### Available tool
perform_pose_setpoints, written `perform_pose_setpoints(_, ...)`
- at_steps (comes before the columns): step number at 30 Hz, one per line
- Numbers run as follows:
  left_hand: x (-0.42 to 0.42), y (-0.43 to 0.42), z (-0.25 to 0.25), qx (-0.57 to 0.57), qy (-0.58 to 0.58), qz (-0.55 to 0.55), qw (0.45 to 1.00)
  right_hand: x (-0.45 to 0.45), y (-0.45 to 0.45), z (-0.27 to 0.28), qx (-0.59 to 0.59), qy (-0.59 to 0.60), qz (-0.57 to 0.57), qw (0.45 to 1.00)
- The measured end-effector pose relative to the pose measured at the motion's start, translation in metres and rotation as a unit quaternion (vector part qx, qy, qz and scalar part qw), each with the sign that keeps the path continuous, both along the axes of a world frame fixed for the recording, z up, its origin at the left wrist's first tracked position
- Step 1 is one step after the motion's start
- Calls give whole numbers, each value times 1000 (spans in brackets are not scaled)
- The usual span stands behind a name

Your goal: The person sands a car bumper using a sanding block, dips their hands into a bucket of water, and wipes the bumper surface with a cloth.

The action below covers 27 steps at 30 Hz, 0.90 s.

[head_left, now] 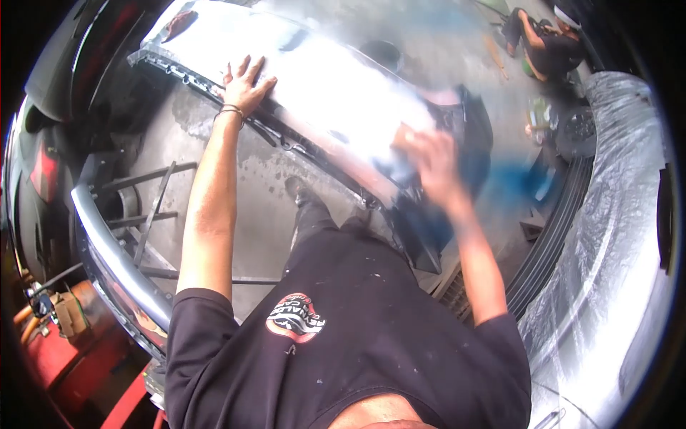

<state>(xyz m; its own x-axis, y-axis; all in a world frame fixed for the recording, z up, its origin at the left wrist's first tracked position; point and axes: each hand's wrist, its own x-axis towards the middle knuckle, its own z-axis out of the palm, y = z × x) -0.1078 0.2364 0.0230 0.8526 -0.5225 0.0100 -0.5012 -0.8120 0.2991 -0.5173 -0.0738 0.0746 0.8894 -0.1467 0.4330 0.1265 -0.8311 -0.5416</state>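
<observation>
A long, pale car body panel [321, 86] lies across the view in front of me, its upper surface washed out by glare. My left hand [246, 87] rests open on the panel's near edge, fingers spread, with a dark band at the wrist. On the panel's right part is my right hand [432, 161], smeared by motion. Its fingers are bent over a small orange-brown pad [404, 136], whose exact kind is too blurred to make out. A dark reddish crumpled piece [180, 26] lies at the panel's far left end.
Another person [550, 46] crouches at the far right. Plastic sheeting [607, 214] covers a large form along the right. A metal stand [153, 207] and a curved silver part [114, 250] are at left, near a dark car [50, 164]. A bucket [381, 54] stands beyond the panel.
</observation>
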Motion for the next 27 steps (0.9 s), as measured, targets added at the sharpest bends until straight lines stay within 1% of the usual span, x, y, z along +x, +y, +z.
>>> perform_pose_setpoints(1,12,3,-12,0,-3,-22,1000,-5,2,2,10,16,21,1000)
perform_pose_setpoints(2,11,6,-16,3,2,-15,1000,-1,-1,3,-19,34,27,999)
perform_pose_setpoints(3,11,9,-20,-19,10,-25,999,6,-4,3,-48,51,32,997)
perform_pose_setpoints(4,17,7,-22,-43,14,-37,998,29,-10,0,-47,49,34,997)
perform_pose_setpoints(5,21,10,-31,-83,-1,-58,995,61,-16,-5,-81,35,-7,996)
perform_pose_setpoints(6,22,8,-25,-82,-2,-54,995,87,-22,-10,-116,17,-47,992)
perform_pose_setpoints(7,18,6,-20,-41,35,-32,998,95,-23,-14,-113,21,-41,993)
perform_pose_setpoints(9,12,9,-12,-1,68,-7,998,112,-21,-18,-77,-20,-72,994)
perform_pose_setpoints(11,13,8,-17,-25,31,-21,999,75,-17,-16,-220,-37,51,973)
perform_pose_setpoints(12,11,6,-16,-27,28,-21,999,50,9,3,-101,11,14,995)
perform_pose_setpoints(13,10,4,-15,-30,25,-21,999,29,17,4,-59,-5,30,998)
perform_pose_setpoints(14,2,2,-1,-33,25,-15,999,32,16,6,-62,-5,37,997)
perform_pose_setpoints(15,-9,-1,16,-11,25,-5,1000,34,17,7,-67,3,36,997)
perform_pose_setpoints(16,-3,0,0,-26,25,-5,999,32,18,6,-72,13,31,997)
perform_pose_setpoints(17,4,1,-16,-42,25,-5,999,54,7,-5,-138,10,20,990)
perform_pose_setpoints(18,3,0,-17,-41,30,-8,999,74,1,-7,-136,15,17,990)
perform_pose_setpoints(20,5,2,-13,-23,59,-4,998,109,0,-3,-44,23,-90,995)
perform_pose_setpoints(22,6,4,-18,-8,88,5,996,91,8,-8,-42,44,-96,993)
perform_pose_setpoints(24,8,4,-20,-16,55,-11,998,63,18,-3,-47,53,-105,992)
perform_pose_setpoints(26,9,3,-22,-24,25,-19,999,12,37,9,-41,34,1,999)
perform_pose_setpoints(27,7,3,-22,-25,20,-12,999,11,30,7,-45,36,3,998)
